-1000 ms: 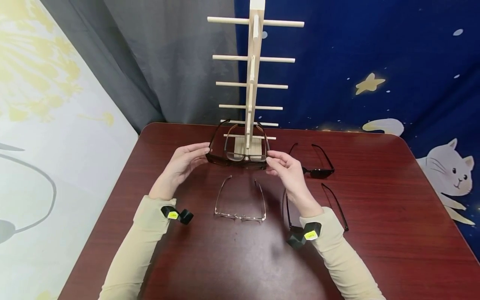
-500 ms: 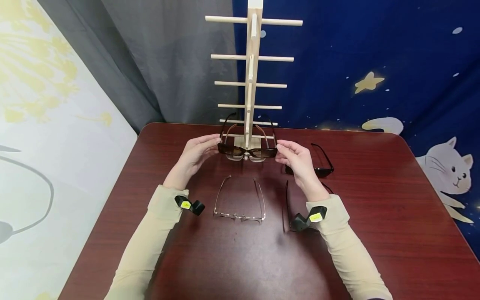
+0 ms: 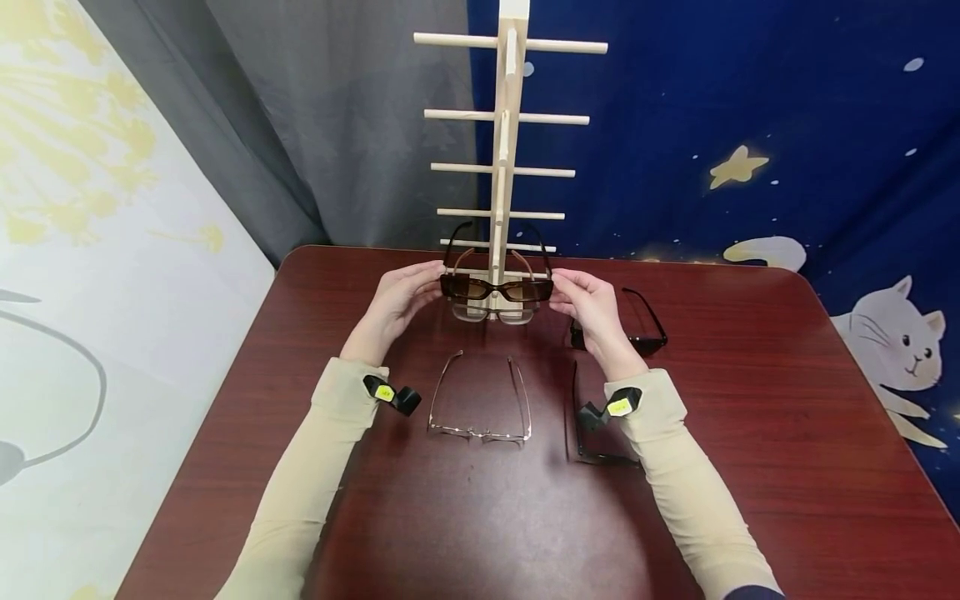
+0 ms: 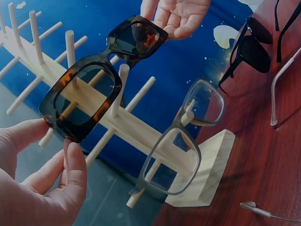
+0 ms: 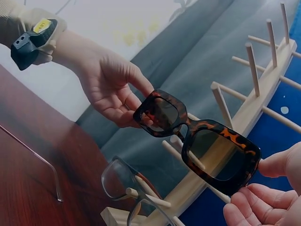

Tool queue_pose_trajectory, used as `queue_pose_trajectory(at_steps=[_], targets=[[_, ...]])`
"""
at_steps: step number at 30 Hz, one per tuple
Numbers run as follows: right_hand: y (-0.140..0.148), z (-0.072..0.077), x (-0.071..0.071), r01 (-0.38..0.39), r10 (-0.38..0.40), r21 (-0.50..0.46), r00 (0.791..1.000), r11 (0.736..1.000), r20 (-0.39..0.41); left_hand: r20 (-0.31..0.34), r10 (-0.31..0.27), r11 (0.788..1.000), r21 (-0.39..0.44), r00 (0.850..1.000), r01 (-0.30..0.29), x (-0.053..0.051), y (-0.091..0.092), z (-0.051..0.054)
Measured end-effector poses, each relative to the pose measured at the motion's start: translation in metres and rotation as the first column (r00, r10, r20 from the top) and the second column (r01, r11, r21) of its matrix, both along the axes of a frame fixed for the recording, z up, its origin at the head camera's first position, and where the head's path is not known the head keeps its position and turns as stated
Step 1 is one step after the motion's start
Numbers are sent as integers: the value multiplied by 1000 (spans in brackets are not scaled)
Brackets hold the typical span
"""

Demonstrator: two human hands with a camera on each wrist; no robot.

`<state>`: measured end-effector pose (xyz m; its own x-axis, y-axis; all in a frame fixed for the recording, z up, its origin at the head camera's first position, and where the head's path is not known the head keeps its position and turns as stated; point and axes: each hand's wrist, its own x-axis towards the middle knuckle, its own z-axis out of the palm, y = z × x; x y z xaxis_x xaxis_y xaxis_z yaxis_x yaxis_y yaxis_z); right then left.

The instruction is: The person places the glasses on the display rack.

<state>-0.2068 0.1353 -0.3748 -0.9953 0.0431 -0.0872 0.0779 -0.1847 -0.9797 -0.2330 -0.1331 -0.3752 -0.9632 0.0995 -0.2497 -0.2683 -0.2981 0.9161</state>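
Head view: the tortoiseshell sunglasses are held up level in front of the lower part of the wooden eyewear stand, temples pointing back toward it. A second ago they were lower and further left, covering part of the grey-rimmed clear glasses on the stand; half a second ago they still overlapped those lenses, and now they sit just above them. The left hand and the right hand have risen with them, one at each end of the front. On the worktop, the thin metal-framed glasses have stayed put. The black sunglasses and the black-framed glasses lie to the right, each partly hidden by the right arm.

Left wrist view: the left hand's grip is clamped on the near corner of the tortoiseshell sunglasses, thumb on one side and fingertips on the other. A peg shows close by their bridge; whether the two touch cannot be told.

Right wrist view: the right hand's grip is likewise closed on its own corner, thumb opposite fingers, while the left hand pinches the far end. The clear glasses hang below.
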Motion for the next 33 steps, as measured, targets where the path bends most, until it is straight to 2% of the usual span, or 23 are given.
queue_pose_trajectory(at_steps=[7,12,21,28,33], targets=[[-2,-4,-7,14,-14,4,999,1000,31,20,28,997,68,999,-30,-8,1,-8],[-1,-7,-10,14,-13,-9,999,1000,53,40,33,997,71,999,-36,-11,2,-10],[-1,-10,-12,0,-1,15,998,1000,70,33,35,997,62,999,-37,-10,2,-11],[0,-8,-11,1,-5,50,997,999,79,8,54,998,15,999,-54,-9,4,-12],[1,-7,-9,-21,13,90,996,996,92,-1,58,998,33,998,-58,-7,3,-13]])
